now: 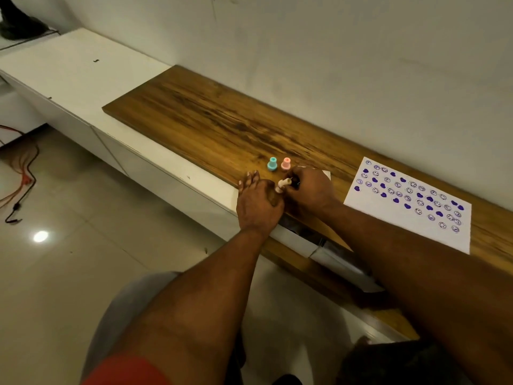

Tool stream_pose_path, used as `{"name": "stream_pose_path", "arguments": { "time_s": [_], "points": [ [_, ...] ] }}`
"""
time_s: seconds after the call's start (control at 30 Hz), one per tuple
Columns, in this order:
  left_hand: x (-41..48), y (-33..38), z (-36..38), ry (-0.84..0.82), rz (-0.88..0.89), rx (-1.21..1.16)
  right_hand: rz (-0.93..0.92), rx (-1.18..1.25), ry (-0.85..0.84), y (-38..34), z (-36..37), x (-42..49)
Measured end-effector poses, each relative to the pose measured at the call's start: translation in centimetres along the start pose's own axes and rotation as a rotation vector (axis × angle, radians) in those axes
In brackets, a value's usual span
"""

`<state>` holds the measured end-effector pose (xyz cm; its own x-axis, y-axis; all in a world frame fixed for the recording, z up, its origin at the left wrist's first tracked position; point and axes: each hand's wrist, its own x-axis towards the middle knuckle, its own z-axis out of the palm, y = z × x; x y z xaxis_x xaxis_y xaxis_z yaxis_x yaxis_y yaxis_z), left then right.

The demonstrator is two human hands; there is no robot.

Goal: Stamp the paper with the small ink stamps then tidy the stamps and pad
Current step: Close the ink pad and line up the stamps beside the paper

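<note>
A white paper (410, 218) covered with several purple hearts and smiley prints lies at the right on the wooden board (208, 118). A teal stamp (272, 164) and a pink stamp (285, 163) stand upright side by side. Just in front of them my right hand (311, 188) is closed around a small cream stamp (281, 186) and a dark object that I cannot make out. A white corner, perhaps the ink pad, peeks from under that hand. My left hand (258, 202) rests beside it, fingers extended flat, its thumb touching the cream stamp's base.
The board sits on a long white cabinet (72, 79) against a pale wall. Red and black cables (19, 173) trail on the tiled floor at the left. A gap with a white drawer edge (327, 251) shows below the board near my forearm.
</note>
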<state>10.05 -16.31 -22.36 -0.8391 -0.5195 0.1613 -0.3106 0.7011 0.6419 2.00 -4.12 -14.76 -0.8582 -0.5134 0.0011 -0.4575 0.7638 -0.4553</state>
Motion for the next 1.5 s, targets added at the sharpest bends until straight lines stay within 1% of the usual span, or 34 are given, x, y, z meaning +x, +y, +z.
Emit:
{"name": "stream_pose_path", "arguments": {
  "time_s": [0.2,0.33,0.4,0.5,0.57,0.6,0.67,0.73,0.83,0.9,1.0,1.07,1.27,1.4,1.5],
  "points": [
    [0.5,0.0,0.3,-0.003,-0.008,-0.006,-0.034,-0.218,-0.049,-1.1,0.7,0.8],
    [0.4,-0.3,0.3,-0.019,-0.034,-0.014,-0.003,-0.33,-0.089,-2.5,1.0,1.9],
    [0.3,-0.6,0.2,-0.031,-0.044,-0.012,0.026,-0.303,-0.11,-2.8,1.4,2.1],
    [0.3,-0.4,0.1,-0.028,-0.06,-0.01,0.07,-0.104,-0.122,-2.1,1.4,1.7],
    [0.5,0.0,0.1,-0.003,-0.071,-0.011,0.09,0.03,-0.045,-0.8,0.6,1.2],
    [0.7,0.2,0.1,0.011,-0.079,-0.01,0.095,0.038,0.007,0.1,0.0,1.1],
    [1.2,0.2,-0.1,0.032,-0.092,-0.012,0.123,-0.008,0.07,2.2,-0.9,1.0],
    [1.6,-0.1,-0.1,0.048,-0.091,-0.011,0.141,-0.027,0.084,4.2,-1.6,1.3],
    [1.3,0.0,0.1,0.086,-0.096,-0.077,0.128,-0.057,0.031,6.6,-2.5,2.0],
    [0.3,0.3,0.5,0.075,-0.092,-0.135,0.117,-0.077,-0.015,7.5,-2.9,2.5],
    [-1.2,0.3,1.0,-0.006,-0.002,-0.066,0.077,-0.127,-0.052,7.8,-2.8,3.4],
    [-1.5,0.2,1.2,-0.02,0.04,-0.012,0.061,-0.153,-0.059,7.6,-2.5,3.8],
    [-1.2,1.1,1.8,-0.056,-0.026,0.009,0.055,-0.17,-0.061,8.0,-1.4,3.5],
    [-1.0,1.4,1.7,-0.044,-0.035,-0.001,0.05,-0.16,-0.058,7.8,-1.6,3.8],
    [-0.9,1.6,1.9,-0.051,-0.042,-0.004,0.071,-0.118,-0.025,7.6,-2.0,4.1]
  ]
}}
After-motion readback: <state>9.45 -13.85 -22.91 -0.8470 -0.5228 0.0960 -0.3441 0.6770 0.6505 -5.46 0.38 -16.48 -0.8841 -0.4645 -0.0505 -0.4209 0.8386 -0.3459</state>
